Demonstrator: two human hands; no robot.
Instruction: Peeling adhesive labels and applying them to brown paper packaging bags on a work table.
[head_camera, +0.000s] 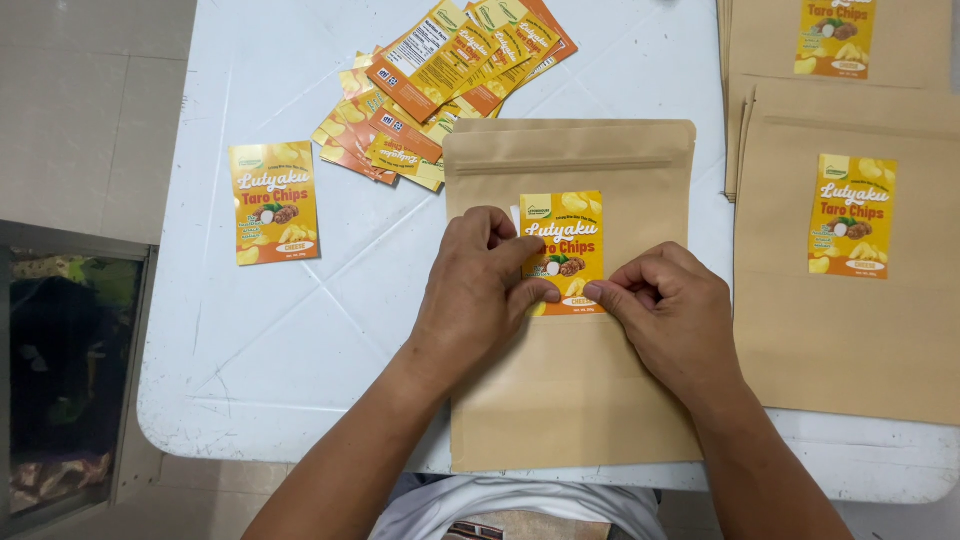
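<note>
Flat brown pouch (570, 400) lying at table (260, 340) front edge, contents not visible. Left hand (478, 290) and right hand (672, 312) pressing fingertips on yellow label (566, 240) at pouch middle. Labelled pouches (850, 330) stacked right; loose labels (440, 80) behind.

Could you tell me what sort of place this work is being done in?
Probably a small hand-packing spot, perhaps in a home: a scuffed white table holds a loose pile of stickers, a stack of labelled kraft pouches, and both hands press a label onto a pouch.
</note>
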